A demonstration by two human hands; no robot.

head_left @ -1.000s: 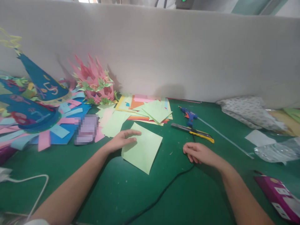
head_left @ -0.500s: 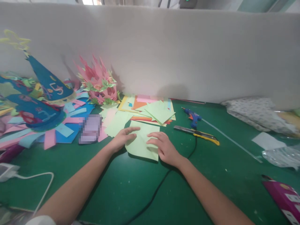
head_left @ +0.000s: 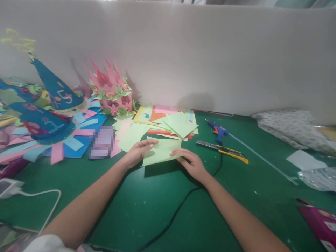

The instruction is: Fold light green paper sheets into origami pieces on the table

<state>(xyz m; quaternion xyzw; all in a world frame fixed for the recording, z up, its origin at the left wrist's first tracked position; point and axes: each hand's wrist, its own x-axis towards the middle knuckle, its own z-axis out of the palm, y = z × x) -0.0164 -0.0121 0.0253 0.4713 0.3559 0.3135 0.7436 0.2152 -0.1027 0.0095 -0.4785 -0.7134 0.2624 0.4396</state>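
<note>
A light green sheet of paper (head_left: 163, 151) is held between my two hands, its near edge raised off the green table with a shadow below. My left hand (head_left: 138, 153) grips the left side, fingers on top and the thumb along the edge. At the right near corner, my right hand (head_left: 193, 163) pinches the sheet between fingers and thumb; the thumb is partly hidden under it. Just beyond lies a pile of coloured paper (head_left: 181, 125), with more light green paper (head_left: 133, 135) at its left.
To the right are a yellow utility knife (head_left: 231, 152) with its blade out and a blue glue gun (head_left: 217, 129) holding a long glue stick. A black cord (head_left: 173, 217) crosses the table. Left stand a pink paper crown (head_left: 111, 91) and blue cone hats (head_left: 56, 87), near a blurred phone-like object (head_left: 102, 142).
The near edge of the green sheet has come up off the table and tilts away from me. My right hand has closed on its right corner. The camera view has shifted slightly.
</note>
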